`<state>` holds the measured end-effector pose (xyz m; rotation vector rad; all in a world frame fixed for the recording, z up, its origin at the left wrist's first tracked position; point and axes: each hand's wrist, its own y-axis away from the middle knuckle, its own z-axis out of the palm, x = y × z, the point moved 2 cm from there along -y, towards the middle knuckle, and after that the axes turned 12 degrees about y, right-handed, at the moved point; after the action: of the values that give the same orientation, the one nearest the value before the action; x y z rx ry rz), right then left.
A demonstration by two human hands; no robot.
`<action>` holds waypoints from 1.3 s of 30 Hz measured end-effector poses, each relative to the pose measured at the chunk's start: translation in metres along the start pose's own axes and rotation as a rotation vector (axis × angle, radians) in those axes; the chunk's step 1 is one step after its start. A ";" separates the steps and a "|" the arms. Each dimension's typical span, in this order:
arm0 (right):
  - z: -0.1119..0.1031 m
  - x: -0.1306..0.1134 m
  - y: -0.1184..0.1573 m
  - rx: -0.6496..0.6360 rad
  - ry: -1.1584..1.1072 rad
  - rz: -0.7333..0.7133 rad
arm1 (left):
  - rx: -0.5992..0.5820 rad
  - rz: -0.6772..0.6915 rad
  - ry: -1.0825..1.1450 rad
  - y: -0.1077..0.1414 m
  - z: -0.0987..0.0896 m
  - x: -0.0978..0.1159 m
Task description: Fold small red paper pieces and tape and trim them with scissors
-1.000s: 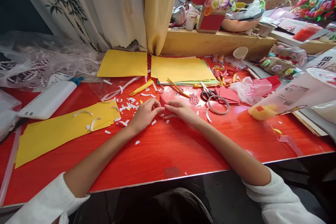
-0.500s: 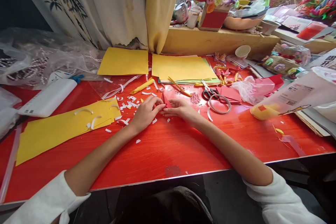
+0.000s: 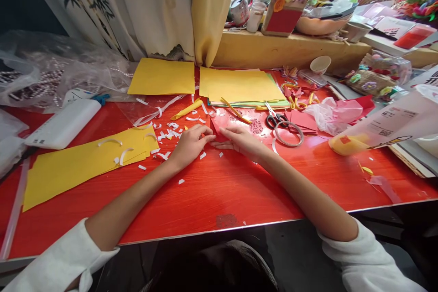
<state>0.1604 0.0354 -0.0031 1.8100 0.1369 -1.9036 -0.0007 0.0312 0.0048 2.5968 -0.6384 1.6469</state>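
Observation:
A small piece of red paper is held between my two hands near the middle of the red table. My left hand pinches its lower left side with thumb and forefinger. From the right, my right hand grips the same paper, thumb on top and fingers beneath. White paper scraps lie just left of my left hand. Beyond the hands are a rolled yellow paper and a thin yellow strip.
Black-handled scissors and a roll of tape lie right of my hands. Yellow sheets are stacked at the back, with long yellow strips at left. A tall cup leans at right.
The red paper has gone from a narrow, raised shape to a wider, flatter one. My right hand has shifted slightly right, and the whole view has moved a little.

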 end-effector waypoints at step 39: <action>0.008 0.000 0.001 -0.025 0.149 -0.063 | 0.053 -0.060 -0.031 0.002 0.002 -0.001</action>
<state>0.1539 0.0311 -0.0020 1.9510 0.2712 -1.7999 -0.0001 0.0291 0.0021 2.6545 -0.5197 1.6321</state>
